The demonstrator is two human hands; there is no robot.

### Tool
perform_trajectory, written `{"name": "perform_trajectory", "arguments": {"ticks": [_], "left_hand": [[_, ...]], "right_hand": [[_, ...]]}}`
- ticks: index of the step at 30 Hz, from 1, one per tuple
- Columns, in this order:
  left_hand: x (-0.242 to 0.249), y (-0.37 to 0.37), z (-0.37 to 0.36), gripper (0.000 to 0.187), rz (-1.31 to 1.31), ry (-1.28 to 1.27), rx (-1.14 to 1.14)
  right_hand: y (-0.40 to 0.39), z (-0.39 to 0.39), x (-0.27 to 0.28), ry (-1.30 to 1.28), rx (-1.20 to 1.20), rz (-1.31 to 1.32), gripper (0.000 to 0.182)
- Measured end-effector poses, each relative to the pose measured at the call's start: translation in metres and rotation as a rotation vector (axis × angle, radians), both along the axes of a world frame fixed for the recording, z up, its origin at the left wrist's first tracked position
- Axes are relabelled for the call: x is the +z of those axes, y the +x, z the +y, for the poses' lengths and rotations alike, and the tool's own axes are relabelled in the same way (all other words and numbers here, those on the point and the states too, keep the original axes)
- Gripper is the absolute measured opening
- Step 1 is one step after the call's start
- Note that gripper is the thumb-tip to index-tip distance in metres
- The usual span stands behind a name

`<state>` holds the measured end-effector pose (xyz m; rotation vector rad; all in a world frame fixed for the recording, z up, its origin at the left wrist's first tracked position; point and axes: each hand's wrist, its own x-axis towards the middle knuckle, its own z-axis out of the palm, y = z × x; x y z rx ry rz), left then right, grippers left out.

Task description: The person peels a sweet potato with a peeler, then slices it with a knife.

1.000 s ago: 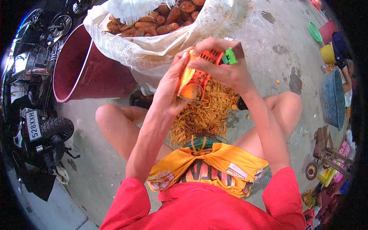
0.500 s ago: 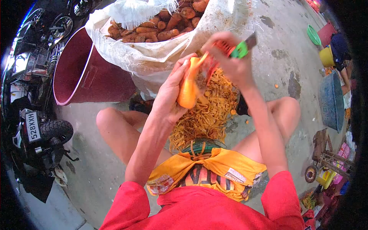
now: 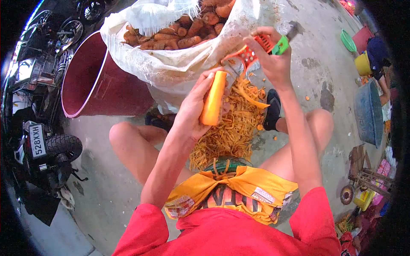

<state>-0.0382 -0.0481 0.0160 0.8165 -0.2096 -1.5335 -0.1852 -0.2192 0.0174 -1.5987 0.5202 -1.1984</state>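
A peeled orange carrot (image 3: 214, 99) is gripped upright in my left hand (image 3: 194, 104), above the heap of peelings. My right hand (image 3: 271, 55) is closed around a red peeler (image 3: 247, 55), held up and to the right of the carrot, apart from it. A green-handled knife (image 3: 280, 45) is in the same hand, its dark blade pointing up right. Strips of peel (image 3: 250, 94) hang or lie below the peeler. Beneath both hands is a large heap of orange peelings (image 3: 226, 136).
An open white sack (image 3: 171, 64) of unpeeled carrots (image 3: 183, 36) stands ahead, beside a dark red tub (image 3: 124, 91). Motorcycles (image 3: 55, 147) line the left. At right are a blue basin (image 3: 368, 113), a small wooden cart (image 3: 371, 177) and another person's arm (image 3: 385, 91).
My right hand has moved up and right, taking the peeler off the carrot. The carrot now stands more upright in my left hand, slightly lower and further right.
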Motion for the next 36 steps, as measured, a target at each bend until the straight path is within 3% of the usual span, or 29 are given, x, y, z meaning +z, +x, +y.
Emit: {"name": "perform_trajectory", "arguments": {"ticks": [1,2,4,5,6,8,10,12,14,16,17,18,20,21,24,25,28,29,32,34,36], "left_hand": [[-0.003,0.005,-0.003,0.038,0.170,-0.057,-0.054],[-0.006,0.003,-0.004,0.038,0.168,-0.060,-0.052],[0.016,-0.010,-0.009,0.040,0.020,0.096,0.140],[0.027,-0.012,-0.006,0.027,0.086,0.121,0.098],[0.023,-0.008,-0.003,0.027,0.084,0.131,0.097],[0.005,0.002,0.002,0.029,-0.043,0.024,-0.012],[-0.004,0.005,0.000,0.032,0.034,-0.023,-0.035],[-0.004,0.003,-0.001,0.031,-0.131,-0.006,-0.024],[-0.003,-0.004,-0.007,0.031,-0.091,-0.021,0.053],[0.001,-0.007,-0.001,0.031,-0.032,-0.003,0.048],[-0.011,-0.003,-0.005,0.032,-0.057,-0.064,0.020],[-0.010,0.004,-0.002,0.032,-0.060,-0.097,-0.044],[-0.022,0.010,-0.003,0.033,0.012,-0.091,-0.023],[-0.018,0.009,-0.006,0.033,0.013,-0.099,-0.022],[0.003,0.001,-0.009,0.035,0.071,0.040,0.029],[0.008,-0.004,-0.009,0.031,0.062,0.015,0.045],[-0.004,0.000,-0.003,0.027,0.017,-0.005,0.029],[-0.010,0.007,-0.005,0.029,0.017,-0.027,0.006],[-0.006,0.003,-0.006,0.028,-0.013,-0.039,-0.020],[-0.013,0.003,-0.008,0.027,-0.046,-0.114,-0.031],[-0.008,-0.004,-0.014,0.025,-0.061,-0.040,0.066]], "right_hand": [[-0.001,0.005,0.007,-0.026,-0.032,0.009,0.024],[-0.003,0.019,0.011,-0.028,-0.031,0.007,0.024],[0.001,0.055,0.027,-0.407,0.233,0.109,0.020],[0.005,0.052,0.022,-0.473,0.271,0.053,0.019],[0.007,0.045,0.015,-0.464,0.270,0.050,0.019],[0.002,0.016,0.000,-0.104,0.066,0.037,0.022],[-0.003,0.003,0.006,-0.139,-0.037,0.114,0.021],[-0.001,0.021,0.007,-0.078,0.112,-0.077,0.024],[0.002,0.045,0.015,-0.166,0.058,0.047,0.029],[0.002,0.050,0.020,-0.394,0.197,0.132,0.033],[0.007,0.033,0.004,-0.427,0.085,0.059,0.033],[0.005,0.014,-0.006,-0.421,0.083,0.063,0.033],[-0.003,-0.013,-0.012,-0.082,-0.046,-0.003,0.034],[-0.005,-0.006,-0.002,-0.055,-0.030,-0.032,0.034],[0.002,0.049,0.013,-0.200,0.090,0.059,0.031],[0.001,0.055,0.023,-0.397,0.234,0.087,0.029],[0.005,0.034,0.003,-0.318,0.125,0.069,0.026],[0.003,0.019,-0.003,-0.140,0.085,0.032,0.024],[-0.008,-0.012,-0.003,-0.164,-0.046,-0.002,0.021],[-0.003,0.020,0.014,-0.103,0.013,-0.094,0.023],[-0.002,0.047,0.024,-0.473,0.205,0.073,0.021]]}}
